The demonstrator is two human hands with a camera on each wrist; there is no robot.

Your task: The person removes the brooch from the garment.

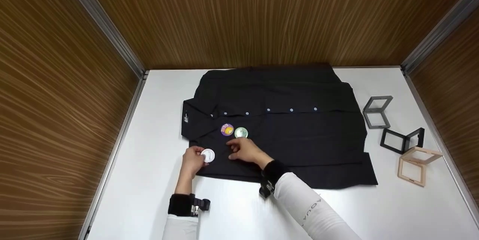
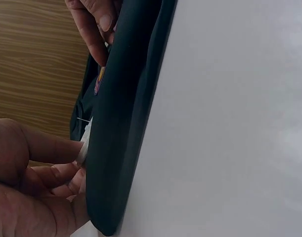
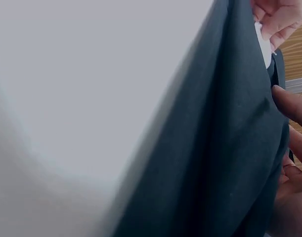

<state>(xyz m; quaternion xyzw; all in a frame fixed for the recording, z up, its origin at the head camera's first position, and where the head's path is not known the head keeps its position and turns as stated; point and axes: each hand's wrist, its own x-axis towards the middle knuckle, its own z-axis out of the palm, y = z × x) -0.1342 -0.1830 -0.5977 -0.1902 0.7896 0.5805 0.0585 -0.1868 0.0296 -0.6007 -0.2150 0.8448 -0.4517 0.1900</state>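
Note:
A black button-front shirt (image 1: 307,139) lies spread on the white table, its collar (image 1: 196,120) to the left. My left hand (image 1: 192,159) pinches a round white pin badge (image 1: 208,155) over the shirt's near shoulder area. In the left wrist view the thin open pin (image 2: 83,120) sticks out from that badge. My right hand (image 1: 247,150) is on the shirt front, thumb and forefinger apart, with fingertips (image 3: 281,94) at the cloth. Just beyond it are a green round badge (image 1: 241,132) and a purple-and-yellow badge (image 1: 227,129), face up on the shirt.
Three hinged frames stand unfolded at the table's right: a grey frame (image 1: 376,119), a black frame (image 1: 393,140) and a light wood-coloured frame (image 1: 411,170). Wood-grain panels (image 1: 239,19) wall the table at the back and both sides.

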